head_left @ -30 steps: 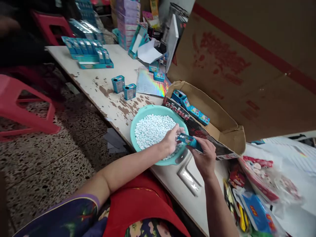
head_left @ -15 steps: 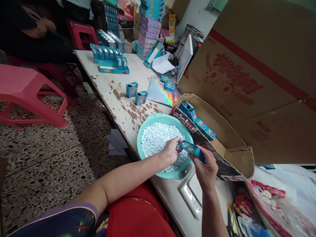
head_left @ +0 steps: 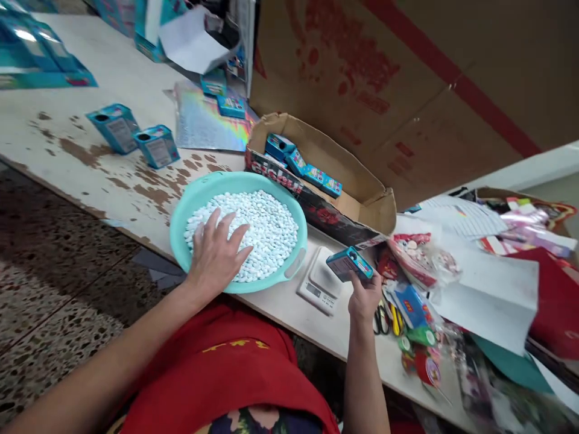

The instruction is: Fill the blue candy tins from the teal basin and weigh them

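Filling the upper right of the frame, a big carton leans over the table. Below it, at center, an open box holds a row of small blue packs. At center left a teal bowl full of white candies sits on the table edge. The left hand lies flat on the candies at the bowl's lower left side, fingers spread open, gripping nothing that I can see. Just right of the bowl stands a white scale. The right hand, at lower center, holds a blue tin above the scale, fingers closed around its lower end. Two more tins stand at upper left.
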Action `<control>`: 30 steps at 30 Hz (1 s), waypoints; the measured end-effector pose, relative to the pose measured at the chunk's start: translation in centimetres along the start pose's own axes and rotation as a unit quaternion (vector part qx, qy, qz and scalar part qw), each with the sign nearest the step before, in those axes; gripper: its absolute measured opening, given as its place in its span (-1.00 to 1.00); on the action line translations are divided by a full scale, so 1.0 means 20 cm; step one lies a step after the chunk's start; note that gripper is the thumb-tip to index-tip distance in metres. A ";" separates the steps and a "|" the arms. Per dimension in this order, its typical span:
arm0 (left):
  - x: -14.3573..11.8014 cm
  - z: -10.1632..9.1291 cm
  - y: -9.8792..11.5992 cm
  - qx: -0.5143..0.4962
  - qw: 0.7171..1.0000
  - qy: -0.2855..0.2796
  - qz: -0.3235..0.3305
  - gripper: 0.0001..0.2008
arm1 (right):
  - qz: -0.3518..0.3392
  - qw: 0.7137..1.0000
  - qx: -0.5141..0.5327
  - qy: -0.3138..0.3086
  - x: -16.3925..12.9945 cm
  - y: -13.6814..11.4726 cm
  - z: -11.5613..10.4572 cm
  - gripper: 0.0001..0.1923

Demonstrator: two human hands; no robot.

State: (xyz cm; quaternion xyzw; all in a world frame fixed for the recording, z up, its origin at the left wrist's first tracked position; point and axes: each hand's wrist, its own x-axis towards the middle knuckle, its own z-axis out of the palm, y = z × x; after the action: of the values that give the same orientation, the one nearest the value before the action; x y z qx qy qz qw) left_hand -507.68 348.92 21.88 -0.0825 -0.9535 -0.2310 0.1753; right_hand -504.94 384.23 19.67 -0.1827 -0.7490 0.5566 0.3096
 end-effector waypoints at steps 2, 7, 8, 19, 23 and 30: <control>-0.04 0.03 0.00 0.034 0.999 0.015 0.028 -0.64 | 0.013 1.000 -0.014 0.002 0.00 0.07 -0.04 -0.54; -0.04 0.06 -0.03 0.039 0.997 0.036 0.060 -0.68 | 0.030 0.999 -0.023 0.013 -0.02 0.18 -0.04 -0.49; -0.04 0.06 -0.03 0.034 0.997 0.037 0.064 -0.69 | 0.033 0.999 -0.024 0.014 -0.02 0.19 -0.04 -0.48; -0.01 0.07 -0.07 0.000 0.990 0.073 0.117 -0.75 | 0.030 0.990 -0.067 0.124 -0.13 0.26 -0.26 -0.43; -0.01 0.05 -0.06 -0.016 0.989 0.089 0.113 -0.80 | 0.057 0.973 -0.120 0.190 -0.24 0.30 -0.38 -0.46; -0.03 0.05 -0.06 -0.020 0.994 0.062 0.089 -0.78 | 0.088 0.968 -0.143 0.188 -0.29 0.34 -0.43 -0.48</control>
State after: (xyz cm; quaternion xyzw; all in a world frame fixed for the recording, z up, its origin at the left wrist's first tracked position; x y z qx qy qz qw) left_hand -507.73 348.28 20.31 -0.1560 -0.9250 -0.2380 0.2518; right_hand -495.39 388.93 13.32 -0.3918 -0.7302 0.4239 0.3655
